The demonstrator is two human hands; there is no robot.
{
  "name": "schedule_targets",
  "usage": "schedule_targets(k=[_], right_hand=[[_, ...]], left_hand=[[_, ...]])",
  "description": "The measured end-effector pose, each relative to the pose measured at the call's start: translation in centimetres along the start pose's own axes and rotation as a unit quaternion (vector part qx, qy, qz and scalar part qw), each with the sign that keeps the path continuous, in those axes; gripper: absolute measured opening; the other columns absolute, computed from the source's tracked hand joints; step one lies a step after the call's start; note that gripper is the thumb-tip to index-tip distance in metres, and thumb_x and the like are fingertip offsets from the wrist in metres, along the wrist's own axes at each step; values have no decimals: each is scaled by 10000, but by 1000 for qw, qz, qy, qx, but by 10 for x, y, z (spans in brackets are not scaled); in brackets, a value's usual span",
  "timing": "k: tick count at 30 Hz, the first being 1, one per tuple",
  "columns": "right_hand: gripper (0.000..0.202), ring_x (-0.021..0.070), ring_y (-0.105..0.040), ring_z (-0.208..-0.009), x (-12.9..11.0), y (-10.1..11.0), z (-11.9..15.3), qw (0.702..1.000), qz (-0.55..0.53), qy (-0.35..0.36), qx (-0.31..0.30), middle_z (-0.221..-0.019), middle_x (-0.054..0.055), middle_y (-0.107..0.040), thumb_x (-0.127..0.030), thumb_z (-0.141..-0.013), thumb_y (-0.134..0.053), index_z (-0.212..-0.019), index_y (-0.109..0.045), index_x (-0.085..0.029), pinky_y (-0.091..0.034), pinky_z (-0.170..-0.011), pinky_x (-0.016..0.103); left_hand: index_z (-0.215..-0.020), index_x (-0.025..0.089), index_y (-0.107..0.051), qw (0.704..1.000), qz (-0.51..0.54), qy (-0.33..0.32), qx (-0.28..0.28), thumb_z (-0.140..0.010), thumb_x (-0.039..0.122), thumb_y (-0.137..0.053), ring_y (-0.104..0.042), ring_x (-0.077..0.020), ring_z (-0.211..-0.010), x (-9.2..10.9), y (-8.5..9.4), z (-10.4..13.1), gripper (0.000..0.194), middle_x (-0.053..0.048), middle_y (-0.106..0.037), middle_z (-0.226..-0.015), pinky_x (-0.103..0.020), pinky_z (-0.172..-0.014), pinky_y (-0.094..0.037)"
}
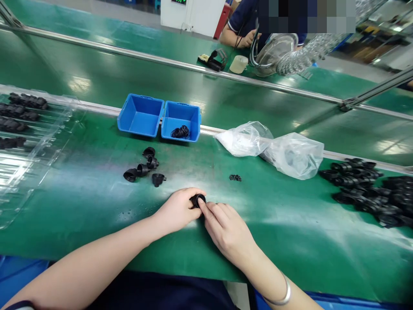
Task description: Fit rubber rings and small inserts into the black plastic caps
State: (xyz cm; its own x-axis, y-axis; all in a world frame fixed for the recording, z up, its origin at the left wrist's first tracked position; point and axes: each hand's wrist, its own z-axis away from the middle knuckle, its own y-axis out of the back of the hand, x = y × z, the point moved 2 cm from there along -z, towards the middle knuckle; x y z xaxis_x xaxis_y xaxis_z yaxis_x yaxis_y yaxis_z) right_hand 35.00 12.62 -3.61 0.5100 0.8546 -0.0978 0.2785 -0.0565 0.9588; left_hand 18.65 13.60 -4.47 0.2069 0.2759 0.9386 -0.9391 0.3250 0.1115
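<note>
Between thumb and fingers, my left hand (179, 209) grips a small black plastic fitting (195, 199), its round open mouth turned up toward me. My right hand (226, 227) is closed against the same fitting, with the index fingertip at its mouth; the right thumb is hidden. Whether a small part sits under that fingertip, I cannot tell. Several similar black fittings (142, 169) lie loose on the green tabletop (106, 181), beyond my left hand. A little heap of tiny black rings (235, 177) rests ahead of my right hand.
Two blue bins (141, 113) stand at the back, the right one (181, 113) holding black rings (180, 131). Clear plastic bags (293, 156) lie beside them. More black parts pile up (361, 185) at right; clear trays (35, 163) sit left. Past the metal rail, a person's hand (248, 38) shows.
</note>
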Motion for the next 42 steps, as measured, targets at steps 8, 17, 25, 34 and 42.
schedule_targets(k=[8, 17, 25, 34, 42], right_hand=[[426, 233, -533, -862, 2, 0, 1, 997, -74, -34, 7, -1007, 146, -613, -75, -929, -483, -1354, -454, -48, -466, -701, 389], [587, 233, -548, -891, 1, -7, 6, 991, -111, -52, 50, -1033, 133, -607, -54, -912, -481, -1472, -332, -142, -474, -739, 395], [548, 233, -552, -866, 2, -5, 3, 994, -96, -50, 18, -1025, 131, -623, -89, -934, -464, -1466, -347, -155, -467, -724, 401], [616, 226, -541, -871, 3, -11, 9, 990, -120, -57, 57, -1032, 135, -604, -47, -911, -490, -1488, -310, -171, -472, -722, 391], [620, 231, -560, -854, 2, -10, 6, 993, -95, -48, 48, -1030, 140, -618, -62, -913, -479, -1496, -291, -159, -479, -702, 390]], left_hand=[[-1082, 166, -620, 999, -33, -23, 1, -717, 133, -590, -420, -89, -515, -2, 0, -1, 368, 58, -523, -646, -213, -528, -353], [-1064, 177, -626, 999, -24, -34, -4, -731, 170, -593, -495, -110, -551, -3, 1, -2, 335, 43, -571, -661, -215, -542, -386], [-1067, 182, -648, 997, -70, -40, 19, -744, 153, -601, -526, -131, -564, 1, 4, 0, 327, 37, -579, -626, -240, -581, -432], [-1085, 166, -623, 999, 20, -17, -17, -733, 210, -622, -615, -157, -687, -6, 2, -4, 355, -5, -653, -791, -246, -622, -467], [-1085, 159, -632, 1000, 2, -15, -12, -727, 186, -609, -576, -140, -626, -4, 3, -3, 360, 3, -646, -745, -237, -584, -448]])
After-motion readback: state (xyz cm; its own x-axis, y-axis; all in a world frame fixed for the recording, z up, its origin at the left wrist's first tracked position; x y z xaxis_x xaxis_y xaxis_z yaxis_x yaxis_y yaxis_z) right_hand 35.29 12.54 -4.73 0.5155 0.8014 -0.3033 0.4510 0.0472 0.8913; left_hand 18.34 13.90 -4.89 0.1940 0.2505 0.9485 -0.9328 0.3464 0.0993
